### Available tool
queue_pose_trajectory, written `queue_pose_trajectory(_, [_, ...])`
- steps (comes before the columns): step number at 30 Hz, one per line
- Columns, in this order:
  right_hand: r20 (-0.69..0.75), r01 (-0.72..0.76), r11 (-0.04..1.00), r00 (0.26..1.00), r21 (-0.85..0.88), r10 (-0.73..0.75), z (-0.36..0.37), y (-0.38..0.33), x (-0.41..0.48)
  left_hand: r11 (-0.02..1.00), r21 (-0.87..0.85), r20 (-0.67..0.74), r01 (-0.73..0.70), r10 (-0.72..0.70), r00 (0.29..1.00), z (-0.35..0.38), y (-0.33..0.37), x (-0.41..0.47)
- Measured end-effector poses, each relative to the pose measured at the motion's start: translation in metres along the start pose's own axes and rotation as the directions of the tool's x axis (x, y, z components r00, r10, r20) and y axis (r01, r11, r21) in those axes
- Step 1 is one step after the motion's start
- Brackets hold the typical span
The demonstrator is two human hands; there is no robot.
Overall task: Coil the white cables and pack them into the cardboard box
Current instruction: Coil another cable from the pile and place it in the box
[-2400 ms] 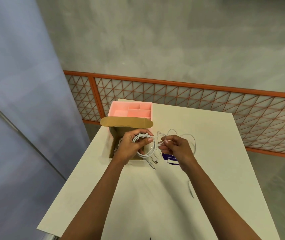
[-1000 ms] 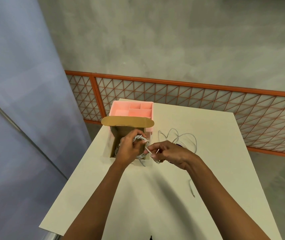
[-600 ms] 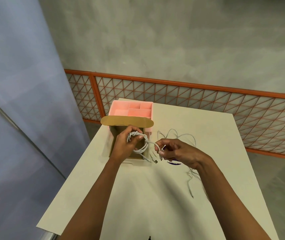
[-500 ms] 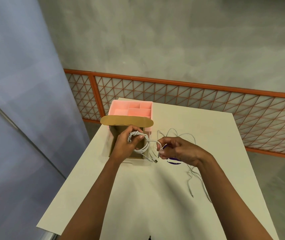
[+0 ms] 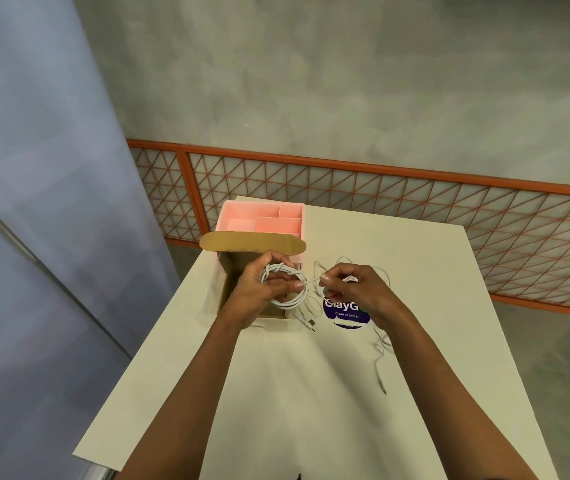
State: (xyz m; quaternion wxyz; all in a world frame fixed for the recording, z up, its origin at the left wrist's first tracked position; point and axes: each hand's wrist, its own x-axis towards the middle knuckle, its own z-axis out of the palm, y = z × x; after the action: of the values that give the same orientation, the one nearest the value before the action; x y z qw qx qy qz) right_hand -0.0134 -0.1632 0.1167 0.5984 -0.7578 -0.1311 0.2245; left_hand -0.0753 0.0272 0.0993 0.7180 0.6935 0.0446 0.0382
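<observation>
Head: left hand fingers grip cable coil; right hand fingers pinch tail.

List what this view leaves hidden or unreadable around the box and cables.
Inside of the cardboard box, head view: the left hand and the coiled cable it grips cover it; contents unknown.
Wording on the purple sticker, head view: the right hand, pinching that cable's free end, hides its end.
The loose cables by the right hand: too thin and tangled to count.
The plug near the box: too small to identify.
</observation>
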Motion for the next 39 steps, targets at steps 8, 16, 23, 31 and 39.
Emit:
queue_pose_trajectory(8, [-0.149,0.067,0.992,0.985,-0.103,-0.082,0.014,0.02,0.002,1.0,-0.017,-0.069,-0.016,0.015,0.997,0.006,-0.007,0.0])
queue_pose_trajectory(16, [-0.234,0.189,0.911,0.929,-0.367,-0.287,0.025,0.024,0.004,1.0,0.009,-0.054,-0.014,0.015,0.998,0.007,-0.005,0.002])
queue_pose_trajectory(23, [-0.218,0.109,0.968,0.974,0.227,-0.059,0.034,0.01,-0.003,1.0,0.002,-0.047,-0.001,0.001,0.999,0.009,-0.002,0.001])
queue_pose_trajectory(31, [-0.098,-0.051,0.896,0.99,0.44,0.104,0.041,0.007,-0.005,1.0,-0.03,-0.039,-0.01,0.009,0.999,0.01,0.001,0.002])
queue_pose_trajectory(39, [0.125,-0.089,0.914,0.991,0.395,0.043,0.038,0.015,-0.002,0.999,0.027,-0.066,-0.044,0.046,0.997,0.005,-0.001,0.005])
